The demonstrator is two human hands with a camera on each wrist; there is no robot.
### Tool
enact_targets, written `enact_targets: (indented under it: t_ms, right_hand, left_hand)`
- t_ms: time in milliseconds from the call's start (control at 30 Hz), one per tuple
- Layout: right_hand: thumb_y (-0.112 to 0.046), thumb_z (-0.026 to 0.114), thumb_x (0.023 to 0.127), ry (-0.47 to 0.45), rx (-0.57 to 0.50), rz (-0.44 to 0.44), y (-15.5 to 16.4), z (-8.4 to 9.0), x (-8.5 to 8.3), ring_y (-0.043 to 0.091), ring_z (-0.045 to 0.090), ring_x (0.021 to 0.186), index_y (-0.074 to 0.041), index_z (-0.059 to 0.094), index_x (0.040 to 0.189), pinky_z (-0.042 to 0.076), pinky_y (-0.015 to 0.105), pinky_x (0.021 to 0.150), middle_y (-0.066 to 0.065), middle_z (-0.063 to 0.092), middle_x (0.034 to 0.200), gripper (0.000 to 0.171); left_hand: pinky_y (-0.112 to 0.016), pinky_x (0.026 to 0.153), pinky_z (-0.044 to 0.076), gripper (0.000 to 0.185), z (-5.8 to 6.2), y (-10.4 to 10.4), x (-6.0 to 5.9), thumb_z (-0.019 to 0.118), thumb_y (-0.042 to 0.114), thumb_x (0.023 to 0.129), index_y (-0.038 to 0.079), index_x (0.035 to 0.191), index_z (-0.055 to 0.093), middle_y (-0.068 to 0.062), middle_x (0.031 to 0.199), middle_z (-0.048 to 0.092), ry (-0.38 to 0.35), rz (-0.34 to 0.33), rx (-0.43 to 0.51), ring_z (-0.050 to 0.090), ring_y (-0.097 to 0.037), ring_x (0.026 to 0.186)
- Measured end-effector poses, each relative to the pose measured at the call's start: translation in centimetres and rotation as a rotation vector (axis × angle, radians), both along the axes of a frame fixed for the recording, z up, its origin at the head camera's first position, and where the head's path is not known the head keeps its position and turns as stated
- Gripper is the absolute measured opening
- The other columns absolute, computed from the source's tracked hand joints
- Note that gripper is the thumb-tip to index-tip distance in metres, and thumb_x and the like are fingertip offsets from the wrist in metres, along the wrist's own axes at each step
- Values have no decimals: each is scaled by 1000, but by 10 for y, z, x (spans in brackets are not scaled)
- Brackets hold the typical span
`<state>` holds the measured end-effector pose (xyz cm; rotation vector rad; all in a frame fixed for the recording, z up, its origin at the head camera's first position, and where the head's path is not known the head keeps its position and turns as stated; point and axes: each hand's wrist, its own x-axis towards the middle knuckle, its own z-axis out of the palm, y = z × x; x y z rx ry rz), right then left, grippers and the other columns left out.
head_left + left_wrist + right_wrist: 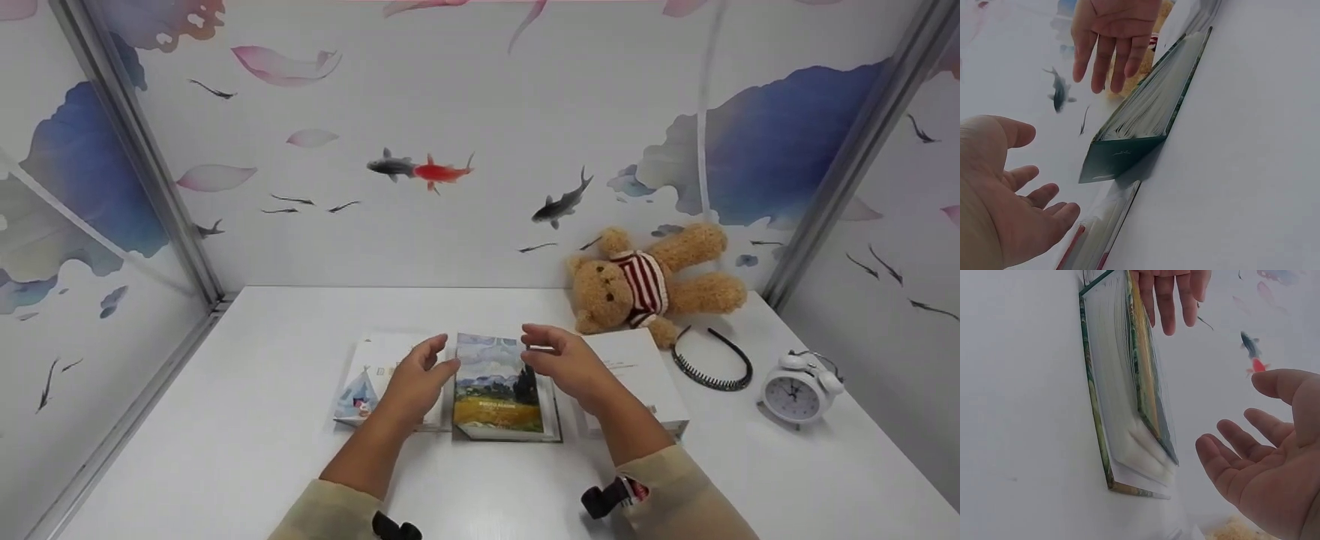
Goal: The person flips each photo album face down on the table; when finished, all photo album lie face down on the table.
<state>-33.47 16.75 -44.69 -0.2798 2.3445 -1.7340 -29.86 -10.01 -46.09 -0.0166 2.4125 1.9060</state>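
Neither grip is closed on anything. The left hand (416, 379) is held with fingers straight and spread, palm turned inward, just left of the painted-cover book (504, 390). The right hand (570, 364) is held the same way, fingers relaxed and wide, just right of that book and a little above it. No contact between either hand and the book can be made out; in both wrist views a gap is seen between the fingers and the cover.

The painted-cover book is found between the two hands, lying flat on the counter (225, 450), near its middle. In the right wrist view its front cover is seen slightly lifted, the page block fanned beneath it. A green spine edge is shown in the left wrist view.

Flanking books are noted: a white book with a tent picture (369, 382) to the left, partly hidden under the left hand, and a plain white book (637, 375) to the right, under the right wrist.

Farther out, a teddy bear in a striped jumper (649, 281) is seen lying against the back wall, a black toothed headband (712, 364) beside it, and a white twin-bell alarm clock (799, 390) at the right.

The counter is white and matte. It is enclosed on three sides by panels printed with fish, petals and blue lotus leaves (465, 112), joined by metal corner posts.
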Motion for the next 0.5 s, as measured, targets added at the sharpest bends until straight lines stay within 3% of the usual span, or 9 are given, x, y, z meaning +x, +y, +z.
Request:
enact_targets:
  t_ms: [300, 500]
  right_hand:
    - [-26, 67, 106, -69, -10, 9, 5, -10, 1, 32, 54, 150, -17, 49, 161, 41, 56, 127, 9, 52, 165, 59]
    - [-23, 68, 105, -84, 17, -10, 5, -18, -1, 34, 49, 153, -15, 48, 162, 41, 57, 126, 8, 51, 165, 60]
  left_hand:
    - [-60, 130, 34, 70, -6, 5, 4, 65, 34, 106, 19, 168, 36, -10, 177, 32, -41, -51, 10, 29, -37, 165]
    - [-59, 131, 31, 82, -8, 9, 6, 67, 30, 105, 14, 172, 22, -14, 179, 24, -71, -87, 10, 27, -40, 165]
